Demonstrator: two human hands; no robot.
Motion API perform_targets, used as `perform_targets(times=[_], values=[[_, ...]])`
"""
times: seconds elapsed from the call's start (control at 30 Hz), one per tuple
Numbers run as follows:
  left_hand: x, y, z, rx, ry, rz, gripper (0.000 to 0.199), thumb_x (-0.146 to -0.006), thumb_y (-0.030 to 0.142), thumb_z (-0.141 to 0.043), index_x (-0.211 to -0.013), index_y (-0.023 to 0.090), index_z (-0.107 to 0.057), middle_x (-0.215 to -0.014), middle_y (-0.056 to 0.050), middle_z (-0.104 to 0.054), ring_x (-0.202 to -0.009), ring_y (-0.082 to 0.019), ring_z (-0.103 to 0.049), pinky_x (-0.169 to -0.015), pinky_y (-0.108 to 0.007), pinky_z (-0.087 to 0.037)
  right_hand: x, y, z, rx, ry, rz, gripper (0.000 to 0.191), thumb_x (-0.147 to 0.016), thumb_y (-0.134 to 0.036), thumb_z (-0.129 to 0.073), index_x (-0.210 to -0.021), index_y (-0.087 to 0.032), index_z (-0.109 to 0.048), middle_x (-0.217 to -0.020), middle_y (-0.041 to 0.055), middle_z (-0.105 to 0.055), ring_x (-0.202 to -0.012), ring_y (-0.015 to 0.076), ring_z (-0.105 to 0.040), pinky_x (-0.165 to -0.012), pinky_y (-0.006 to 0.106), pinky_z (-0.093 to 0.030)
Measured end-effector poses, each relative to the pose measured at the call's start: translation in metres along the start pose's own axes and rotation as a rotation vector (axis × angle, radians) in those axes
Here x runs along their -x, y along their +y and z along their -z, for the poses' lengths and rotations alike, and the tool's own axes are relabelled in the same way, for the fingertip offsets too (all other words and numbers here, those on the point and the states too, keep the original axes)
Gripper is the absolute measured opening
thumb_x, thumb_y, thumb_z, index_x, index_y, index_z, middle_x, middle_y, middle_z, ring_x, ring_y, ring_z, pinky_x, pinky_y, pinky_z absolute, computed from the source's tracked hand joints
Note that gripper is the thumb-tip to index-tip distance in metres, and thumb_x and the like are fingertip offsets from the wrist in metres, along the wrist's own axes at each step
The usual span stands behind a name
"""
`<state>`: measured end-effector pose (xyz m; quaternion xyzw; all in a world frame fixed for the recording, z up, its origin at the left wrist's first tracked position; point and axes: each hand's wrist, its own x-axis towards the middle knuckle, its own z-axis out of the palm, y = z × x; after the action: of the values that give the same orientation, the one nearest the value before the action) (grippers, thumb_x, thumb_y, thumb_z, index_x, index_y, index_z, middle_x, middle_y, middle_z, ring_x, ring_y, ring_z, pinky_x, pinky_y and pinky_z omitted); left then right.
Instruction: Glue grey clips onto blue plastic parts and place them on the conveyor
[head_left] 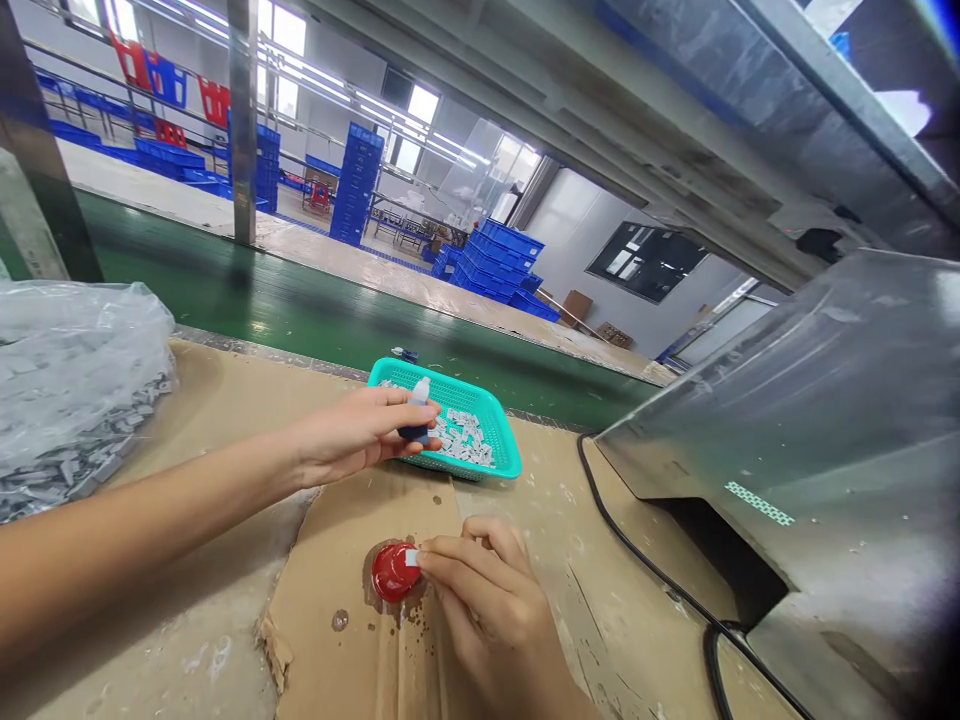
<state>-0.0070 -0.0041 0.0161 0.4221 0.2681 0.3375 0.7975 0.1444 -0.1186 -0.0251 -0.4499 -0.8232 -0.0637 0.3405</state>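
My left hand (pixel 360 432) holds a small bottle (pixel 418 412) with a pale nozzle and dark lower part, upright in front of a turquoise basket (pixel 510 452). Small light grey pieces (pixel 469 440) lie in that basket. Between the fingertips of my right hand (pixel 487 590) is a small white piece (pixel 412 558), at the right edge of a small round red dish (pixel 391 574). The dish looks wet and glossy, and a damp stain surrounds it on the cardboard (pixel 337 540).
A clear plastic bag (pixel 82 370) of grey pieces stands at the left. Behind the basket runs a green conveyor belt (pixel 315 300). A metal housing (pixel 825 450) and a black cable (pixel 637 560) are at the right. Blue crates (pixel 495 260) are stacked beyond the belt.
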Motion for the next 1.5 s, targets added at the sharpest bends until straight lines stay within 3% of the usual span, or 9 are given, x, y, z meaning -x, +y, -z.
perform_targets(times=[0.07, 0.27, 0.5, 0.6, 0.8, 0.93, 1.17, 1.3, 1.5], values=[[0.001, 0.001, 0.000, -0.004, -0.013, -0.006, 0.010, -0.077, 0.013, -0.055, -0.085, 0.011, -0.061, -0.083, -0.003, -0.058, -0.074, -0.008, -0.060, -0.057, -0.011, -0.044, 0.001, 0.000, 0.001, -0.007, 0.010, -0.005, 0.020, -0.078, -0.004, -0.050, -0.080, -0.019, -0.063, -0.078, -0.0001, -0.067, -0.070, 0.0159, -0.044, -0.060, 0.030, -0.039], [0.003, 0.001, 0.005, -0.038, -0.072, 0.008, 0.021, -0.074, 0.013, -0.059, -0.094, 0.017, -0.060, -0.089, -0.002, -0.059, -0.081, -0.010, -0.057, -0.075, -0.022, -0.045, -0.001, 0.001, 0.001, -0.027, -0.024, -0.011, 0.021, -0.076, -0.003, -0.052, -0.080, -0.019, -0.063, -0.077, -0.0001, -0.068, -0.067, 0.0161, -0.045, -0.059, 0.032, -0.040], [0.003, -0.002, 0.010, -0.164, -0.072, -0.108, 0.017, -0.066, 0.012, -0.064, -0.083, 0.014, -0.060, -0.072, 0.003, -0.056, -0.066, -0.006, -0.051, -0.067, -0.018, -0.040, -0.002, -0.001, 0.005, -0.070, 0.014, -0.011, 0.023, -0.076, -0.001, -0.052, -0.082, -0.020, -0.063, -0.079, 0.0004, -0.068, -0.068, 0.0162, -0.049, -0.060, 0.033, -0.041], [0.002, -0.003, 0.009, -0.305, -0.037, -0.148, 0.019, -0.060, 0.009, -0.067, -0.076, 0.013, -0.058, -0.067, 0.003, -0.057, -0.067, -0.008, -0.051, -0.066, -0.020, -0.038, -0.010, 0.000, 0.017, -0.203, 0.018, -0.098, 0.022, -0.075, -0.003, -0.055, -0.083, -0.021, -0.064, -0.079, 0.0002, -0.067, -0.071, 0.0151, -0.053, -0.066, 0.033, -0.044], [0.006, -0.008, 0.002, -0.437, -0.019, -0.124, 0.022, -0.057, 0.016, -0.068, -0.071, 0.015, -0.050, -0.072, 0.001, -0.058, -0.072, -0.012, -0.053, -0.067, -0.023, -0.038, -0.037, 0.013, 0.033, -0.339, 0.240, -0.309, 0.014, -0.074, -0.010, -0.058, -0.079, -0.022, -0.066, -0.083, 0.0021, -0.066, -0.083, 0.0175, -0.059, -0.079, 0.034, -0.048], [0.009, -0.010, 0.000, -0.482, -0.062, -0.116, 0.023, -0.058, 0.018, -0.067, -0.071, 0.016, -0.049, -0.076, 0.001, -0.058, -0.076, -0.012, -0.054, -0.068, -0.024, -0.039, -0.047, 0.021, 0.028, -0.387, 0.193, -0.385, 0.012, -0.073, -0.012, -0.059, -0.076, -0.020, -0.067, -0.080, 0.0035, -0.066, -0.079, 0.0182, -0.060, -0.074, 0.033, -0.050], [0.009, -0.007, 0.002, -0.485, -0.066, -0.164, 0.020, -0.058, 0.017, -0.068, -0.068, 0.015, -0.050, -0.070, 0.003, -0.056, -0.071, -0.011, -0.053, -0.065, -0.022, -0.038, -0.046, 0.020, 0.021, -0.401, 0.148, -0.364, 0.013, -0.073, -0.012, -0.059, -0.077, -0.021, -0.067, -0.079, 0.0031, -0.066, -0.078, 0.0179, -0.060, -0.073, 0.033, -0.051], [0.009, -0.008, 0.001, -0.379, -0.059, -0.152, 0.022, -0.059, 0.017, -0.069, -0.069, 0.015, -0.050, -0.066, 0.003, -0.055, -0.070, -0.012, -0.054, -0.068, -0.025, -0.041, -0.048, 0.019, 0.018, -0.396, 0.154, -0.319, 0.015, -0.074, -0.011, -0.058, -0.077, -0.022, -0.068, -0.080, 0.0028, -0.066, -0.080, 0.0176, -0.060, -0.076, 0.033, -0.050], [0.007, -0.008, -0.005, 0.020, -0.037, -0.116, 0.013, -0.070, 0.016, -0.062, -0.080, 0.014, -0.054, -0.083, -0.001, -0.058, -0.079, -0.011, -0.055, -0.076, -0.025, -0.045, -0.055, 0.019, 0.009, -0.577, 0.086, -0.330, 0.025, -0.074, -0.015, -0.058, -0.096, -0.025, -0.064, -0.105, 0.0035, -0.060, -0.102, 0.0189, -0.053, -0.091, 0.037, -0.044]])
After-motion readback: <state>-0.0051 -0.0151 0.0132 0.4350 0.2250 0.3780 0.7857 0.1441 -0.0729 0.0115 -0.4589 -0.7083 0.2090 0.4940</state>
